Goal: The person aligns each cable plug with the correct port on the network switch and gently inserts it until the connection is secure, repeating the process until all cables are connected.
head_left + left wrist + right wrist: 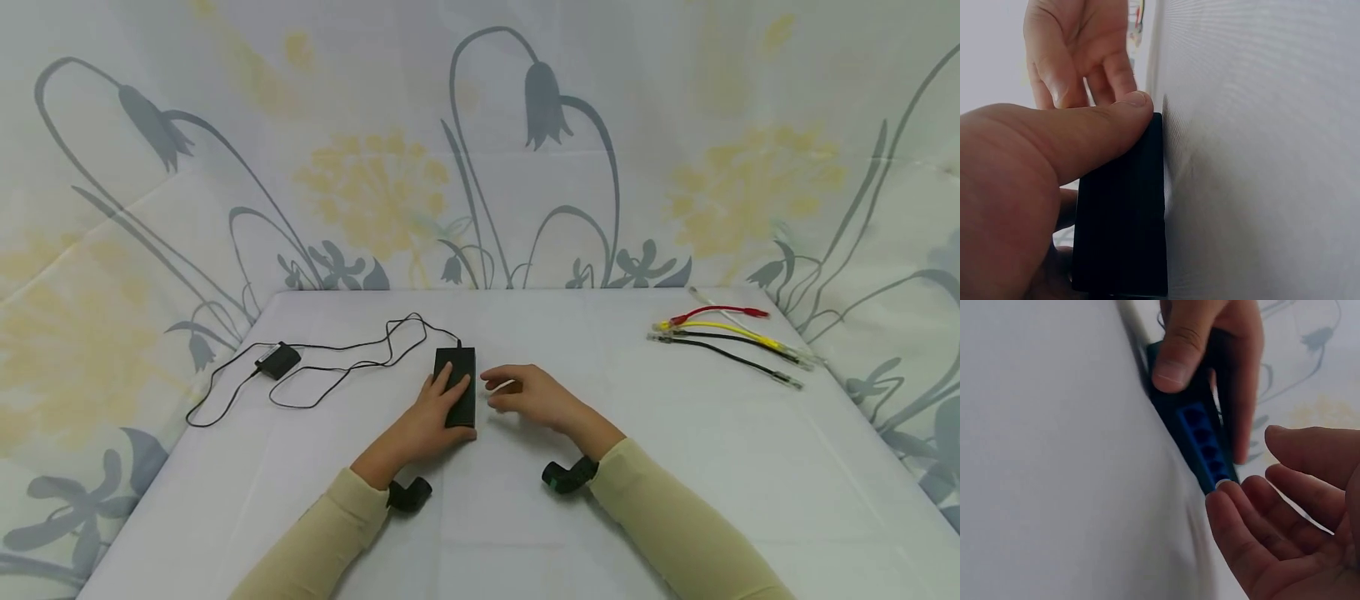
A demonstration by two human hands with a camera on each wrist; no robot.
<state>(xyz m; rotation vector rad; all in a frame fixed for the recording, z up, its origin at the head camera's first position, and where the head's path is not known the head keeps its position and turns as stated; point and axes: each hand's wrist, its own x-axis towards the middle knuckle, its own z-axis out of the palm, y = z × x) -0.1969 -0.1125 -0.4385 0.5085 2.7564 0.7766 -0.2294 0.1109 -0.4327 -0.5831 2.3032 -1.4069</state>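
The left hand (433,423) holds the black box (465,403), fingers spread across its top, thumb at its near end. The right hand (538,396), nearly touching, curves loosely, empty, just right of the box. The box's long axis points away from the person, blue-edged sockets (1207,447) facing the right hand; cables (723,308) lie well right.

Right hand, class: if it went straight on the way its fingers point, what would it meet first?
Most likely the black box under the left hand, though the exact gap is hard to judge.
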